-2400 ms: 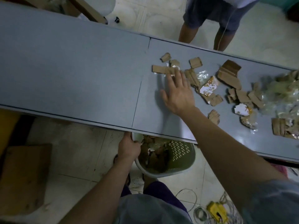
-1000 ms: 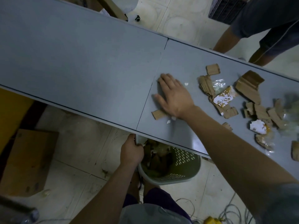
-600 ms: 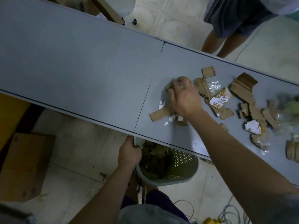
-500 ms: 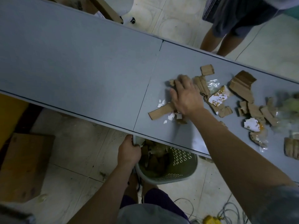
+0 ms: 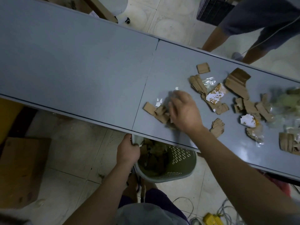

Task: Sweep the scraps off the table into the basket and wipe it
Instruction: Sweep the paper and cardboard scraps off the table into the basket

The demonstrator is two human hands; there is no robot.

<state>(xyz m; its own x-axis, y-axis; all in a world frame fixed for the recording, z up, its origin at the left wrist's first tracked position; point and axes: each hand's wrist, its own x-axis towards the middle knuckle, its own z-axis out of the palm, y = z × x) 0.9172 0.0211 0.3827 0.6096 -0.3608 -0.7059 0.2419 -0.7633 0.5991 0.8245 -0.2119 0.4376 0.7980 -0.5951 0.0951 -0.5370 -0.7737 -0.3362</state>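
The right hand (image 5: 185, 112) lay over a small heap of brown cardboard scraps (image 5: 159, 113) on the grey table (image 5: 81, 62), close to its near edge and just right of the seam between the two tabletop panels; the fingers were blurred, so whether they were flat against the pieces or curled round them could not be told. Two small white paper bits (image 5: 158, 102) lay just beyond that heap. The left hand (image 5: 128, 151) gripped the rim of the olive-green perforated basket (image 5: 180, 161), held below the table edge directly under the heap, with brown scraps already inside it. Farther right on the table was a larger scatter of torn cardboard (image 5: 237, 82), a single square piece (image 5: 203, 68) toward the far edge, crumpled clear plastic (image 5: 208, 82) and torn orange-and-white packaging (image 5: 215, 95); any print on that packaging was too broken up to read, and no brand or lettering showed anywhere. The far right of the scatter was blurred. Another person's legs (image 5: 211, 41) stood on the tiled floor beyond the table. A flat cardboard sheet (image 5: 21, 169) lay on the floor at the left, and a yellow object (image 5: 212, 220) among cables at the bottom.
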